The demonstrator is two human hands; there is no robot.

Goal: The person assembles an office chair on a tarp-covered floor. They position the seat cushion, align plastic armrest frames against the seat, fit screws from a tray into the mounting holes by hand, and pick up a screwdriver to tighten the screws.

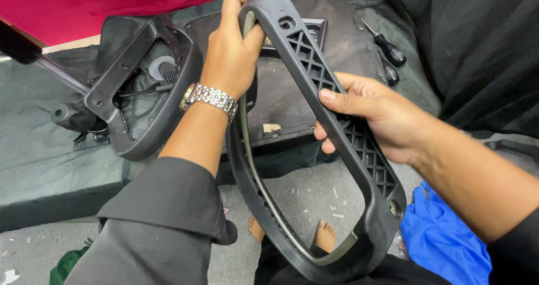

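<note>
In the middle of the frame, the left hand grips the top of a black plastic chair armrest loop; the right hand clasps its latticed right side.

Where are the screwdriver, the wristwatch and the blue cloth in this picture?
screwdriver (391,51), head view, on its black handle, lying on the dark cover at upper right.
wristwatch (210,97), head view, on the metal band at the left wrist.
blue cloth (443,240), head view, on its crumpled middle, on the floor at lower right.
</note>
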